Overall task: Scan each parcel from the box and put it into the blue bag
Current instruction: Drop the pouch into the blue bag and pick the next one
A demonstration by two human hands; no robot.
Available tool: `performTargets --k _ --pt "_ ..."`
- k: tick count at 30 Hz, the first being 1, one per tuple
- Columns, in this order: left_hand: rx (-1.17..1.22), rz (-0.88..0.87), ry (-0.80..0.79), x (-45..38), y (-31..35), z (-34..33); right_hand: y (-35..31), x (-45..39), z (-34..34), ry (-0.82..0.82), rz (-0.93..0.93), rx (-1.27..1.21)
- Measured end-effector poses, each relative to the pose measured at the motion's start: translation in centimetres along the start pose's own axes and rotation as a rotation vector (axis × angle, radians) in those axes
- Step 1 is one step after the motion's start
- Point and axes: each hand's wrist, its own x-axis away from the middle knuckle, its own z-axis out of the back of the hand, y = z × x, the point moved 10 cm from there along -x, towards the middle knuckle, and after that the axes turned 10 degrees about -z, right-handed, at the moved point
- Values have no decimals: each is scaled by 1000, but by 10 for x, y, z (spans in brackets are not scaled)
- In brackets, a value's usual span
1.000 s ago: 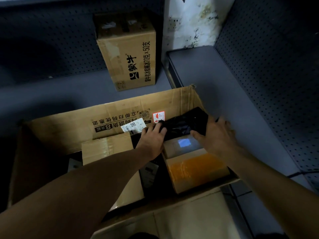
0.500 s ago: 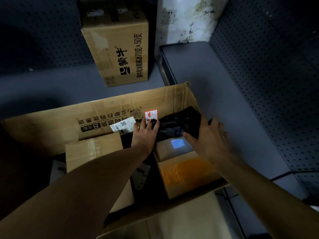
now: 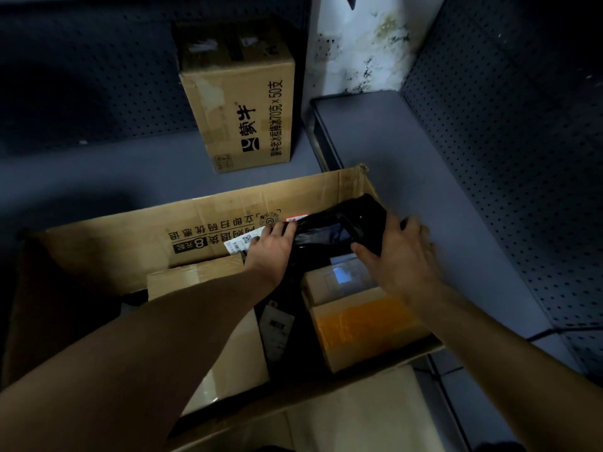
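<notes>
Both hands reach into the open cardboard box (image 3: 107,256) and hold a black plastic-wrapped parcel (image 3: 339,225) against the box's far right corner. The left hand (image 3: 270,249) grips the parcel's left end, though its fingertips are lost in the dark wrap; the right hand (image 3: 398,252) has thumb and fingers curled round the right end. The light is dim, and whatever label the parcel carries cannot be made out. The box's inner far wall bears upside-down Chinese print with a large "8", a round stamp, a small white barcode sticker (image 3: 238,244) and a red tag half hidden by the parcel. Below the hands lie a carton with orange tape (image 3: 365,327), a carton with a pale blue patch (image 3: 342,277), a plain brown carton (image 3: 192,278) and a black mailer with an unreadable barcode label (image 3: 277,324). Beyond the box, on the grey shelf, stands a closed carton (image 3: 238,102) printed "50".
</notes>
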Motion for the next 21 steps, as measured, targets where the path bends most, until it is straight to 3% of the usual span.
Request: performTargets --k 10,21 --pt "236 50 -74 27 -22 56 -28 37 57 73 43 -1" --pt "589 183 -315 112 -70 66 -52 79 72 70 86 -4"
